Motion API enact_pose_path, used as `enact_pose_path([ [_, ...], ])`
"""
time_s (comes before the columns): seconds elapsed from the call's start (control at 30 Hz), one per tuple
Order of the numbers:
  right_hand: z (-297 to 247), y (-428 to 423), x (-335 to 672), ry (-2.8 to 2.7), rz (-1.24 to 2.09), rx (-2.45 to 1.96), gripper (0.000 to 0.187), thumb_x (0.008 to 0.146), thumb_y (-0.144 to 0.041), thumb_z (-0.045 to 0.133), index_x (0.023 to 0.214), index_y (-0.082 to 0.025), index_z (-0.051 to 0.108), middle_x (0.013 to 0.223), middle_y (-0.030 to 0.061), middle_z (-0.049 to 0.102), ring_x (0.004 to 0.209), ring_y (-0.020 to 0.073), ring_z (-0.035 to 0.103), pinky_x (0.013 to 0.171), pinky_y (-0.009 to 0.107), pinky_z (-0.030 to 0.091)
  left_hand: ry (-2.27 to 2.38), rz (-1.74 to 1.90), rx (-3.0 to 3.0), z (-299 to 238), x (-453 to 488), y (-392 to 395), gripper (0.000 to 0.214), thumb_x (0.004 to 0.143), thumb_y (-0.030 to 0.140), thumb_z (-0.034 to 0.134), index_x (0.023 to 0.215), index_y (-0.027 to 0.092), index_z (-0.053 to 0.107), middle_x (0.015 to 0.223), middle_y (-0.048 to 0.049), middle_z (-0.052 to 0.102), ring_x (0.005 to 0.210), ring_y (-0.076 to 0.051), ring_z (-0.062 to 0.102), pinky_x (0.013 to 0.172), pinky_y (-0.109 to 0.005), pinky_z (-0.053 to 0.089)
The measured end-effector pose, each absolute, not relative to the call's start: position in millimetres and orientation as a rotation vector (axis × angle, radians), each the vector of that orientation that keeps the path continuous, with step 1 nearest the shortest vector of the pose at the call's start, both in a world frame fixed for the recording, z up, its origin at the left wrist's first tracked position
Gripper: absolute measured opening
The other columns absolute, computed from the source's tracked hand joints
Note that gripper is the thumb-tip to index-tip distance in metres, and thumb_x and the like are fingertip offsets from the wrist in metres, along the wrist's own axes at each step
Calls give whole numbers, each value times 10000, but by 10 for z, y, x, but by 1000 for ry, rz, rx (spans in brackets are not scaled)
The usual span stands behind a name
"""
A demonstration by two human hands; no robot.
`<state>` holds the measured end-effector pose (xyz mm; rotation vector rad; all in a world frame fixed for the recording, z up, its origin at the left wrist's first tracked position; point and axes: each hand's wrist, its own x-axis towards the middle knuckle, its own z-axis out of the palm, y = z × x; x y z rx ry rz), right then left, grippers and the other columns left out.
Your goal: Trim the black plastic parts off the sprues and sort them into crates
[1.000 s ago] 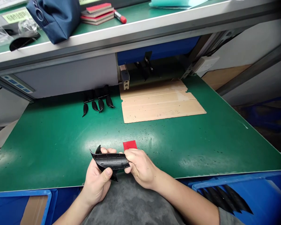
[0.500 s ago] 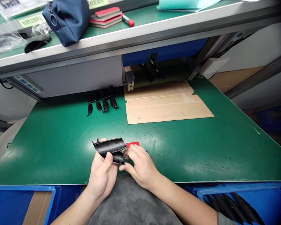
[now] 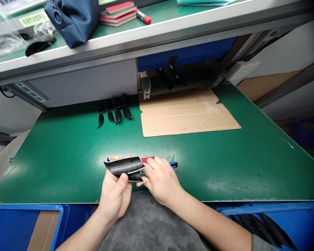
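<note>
My left hand (image 3: 115, 194) grips a curved black plastic part (image 3: 124, 167) just above the near edge of the green table (image 3: 68, 157), thumb on its front. My right hand (image 3: 161, 180) is closed at the part's right end, fingertips pinching or touching that end. A blue-tipped tool (image 3: 173, 164) pokes out past the right hand's knuckles; whether the hand holds it is unclear. A small red pad (image 3: 147, 159) lies on the table just behind both hands, partly hidden.
Several small black parts (image 3: 114, 115) lie at the table's back left. A flat cardboard sheet (image 3: 185, 113) covers the back centre. Blue bins (image 3: 23, 226) sit at both near corners; the right bin (image 3: 272, 225) holds long black parts. The shelf above carries a navy bag (image 3: 73, 17).
The black part has been turned in my hands and now shows a pale rim. My right hand shifted slightly along its right end, and the blue tool tip has come into sight.
</note>
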<state>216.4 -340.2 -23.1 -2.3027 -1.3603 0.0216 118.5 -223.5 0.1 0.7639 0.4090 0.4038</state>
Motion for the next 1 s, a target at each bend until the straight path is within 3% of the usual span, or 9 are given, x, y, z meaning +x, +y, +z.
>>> enact_pose_path([
  [0.17,-261,-3417,2163,-1382,60,-2291,298,916,-424,467,747,-197,558,746,35,560,695,185,415,636,323,261,409,412,817,-27,1157,-2237,396,812,223,652,1156,321,483,1125,-24,605,1096,-210,561,965,-396,433],
  [0.47,-301,-3456,2132,-1371,127,-2266,343,921,-452,455,714,-201,566,692,17,588,650,167,460,614,313,267,414,406,824,-22,1132,-2250,422,768,228,705,1123,343,508,1127,7,608,1006,-181,610,958,-389,446],
  [0.63,-312,-3471,2173,-1373,272,-2071,490,941,-567,318,718,-194,544,682,14,582,633,154,474,617,296,304,427,450,815,-24,1130,-2245,438,737,209,736,1108,326,533,1113,5,623,990,-151,613,980,-349,438],
  [0.77,-291,-3457,2138,-1170,344,-1866,552,878,-688,261,789,-193,490,767,28,552,711,173,485,649,295,363,444,457,756,7,1141,-2246,451,754,223,723,1142,345,528,1160,10,621,1053,-158,603,943,-307,465],
  [1.0,-257,-3378,1991,-1025,337,-1784,630,856,-726,156,879,-190,485,882,69,534,821,201,481,738,346,409,450,461,739,49,1124,-2238,456,743,265,736,1139,371,535,1143,26,632,1019,-159,621,892,-295,486],
])
